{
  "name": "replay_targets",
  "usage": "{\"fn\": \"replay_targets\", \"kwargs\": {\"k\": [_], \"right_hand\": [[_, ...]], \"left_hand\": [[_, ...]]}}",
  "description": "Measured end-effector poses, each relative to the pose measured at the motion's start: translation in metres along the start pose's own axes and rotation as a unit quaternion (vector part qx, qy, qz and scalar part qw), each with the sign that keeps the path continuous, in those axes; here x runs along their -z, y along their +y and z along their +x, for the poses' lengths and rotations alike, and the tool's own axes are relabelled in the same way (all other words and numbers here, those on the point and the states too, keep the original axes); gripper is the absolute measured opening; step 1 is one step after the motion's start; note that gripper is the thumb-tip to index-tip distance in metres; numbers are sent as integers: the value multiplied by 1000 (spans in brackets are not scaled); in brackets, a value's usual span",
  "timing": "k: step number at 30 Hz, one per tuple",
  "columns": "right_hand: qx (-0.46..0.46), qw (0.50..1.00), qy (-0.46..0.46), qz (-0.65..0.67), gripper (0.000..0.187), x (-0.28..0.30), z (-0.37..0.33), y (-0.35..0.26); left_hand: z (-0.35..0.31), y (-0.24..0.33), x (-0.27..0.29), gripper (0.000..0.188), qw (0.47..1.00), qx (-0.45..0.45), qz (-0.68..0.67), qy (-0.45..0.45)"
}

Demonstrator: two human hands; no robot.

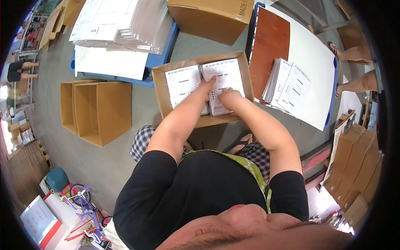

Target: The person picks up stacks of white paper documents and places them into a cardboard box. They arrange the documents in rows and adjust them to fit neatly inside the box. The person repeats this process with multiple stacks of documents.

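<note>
An open cardboard box (160, 93) stands on the floor in front of me, holding two side-by-side stacks of flat white packets with printed labels. My left hand (207, 86) reaches into the box, fingers pressed in the gap between the left stack (181, 81) and the right stack (227, 75). On the lower part of the right stack rests my right hand (227, 96), fingers curled onto the packets. Whether either hand actually grips a packet is hidden.
Two empty open cardboard boxes (104, 110) stand at the left. A blue platform (156, 60) at the back carries more white packet stacks. At the right a white board (310, 50) holds a packet pile (289, 85). Another person's sandalled feet (348, 52) stand far right. Flattened cartons (356, 166) lean lower right.
</note>
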State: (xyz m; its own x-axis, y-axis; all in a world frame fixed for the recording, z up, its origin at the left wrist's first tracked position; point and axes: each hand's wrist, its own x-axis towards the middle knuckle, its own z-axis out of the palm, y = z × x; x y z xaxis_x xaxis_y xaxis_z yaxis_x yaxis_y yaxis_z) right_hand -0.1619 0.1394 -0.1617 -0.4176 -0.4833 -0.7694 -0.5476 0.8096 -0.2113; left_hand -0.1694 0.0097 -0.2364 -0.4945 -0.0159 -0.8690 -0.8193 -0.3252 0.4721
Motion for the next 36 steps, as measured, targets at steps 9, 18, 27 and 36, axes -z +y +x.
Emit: {"fn": "replay_targets", "kwargs": {"k": [9, 18, 27, 36], "right_hand": [[0, 1000, -24, -16, 32, -7, 18, 7], [-155, 987, 46, -4, 87, 30, 30, -4], [-145, 987, 8, 64, 84, -17, 61, 18], [-142, 989, -39, 14, 60, -22, 66, 13]], "left_hand": [[40, -59, 12, 56, 980, -197, 12, 24], [15, -17, 7, 57, 998, -29, 52, 21], [88, -42, 0, 56, 996, 63, -11, 61], [60, -38, -13, 62, 988, -36, 74, 129]]}}
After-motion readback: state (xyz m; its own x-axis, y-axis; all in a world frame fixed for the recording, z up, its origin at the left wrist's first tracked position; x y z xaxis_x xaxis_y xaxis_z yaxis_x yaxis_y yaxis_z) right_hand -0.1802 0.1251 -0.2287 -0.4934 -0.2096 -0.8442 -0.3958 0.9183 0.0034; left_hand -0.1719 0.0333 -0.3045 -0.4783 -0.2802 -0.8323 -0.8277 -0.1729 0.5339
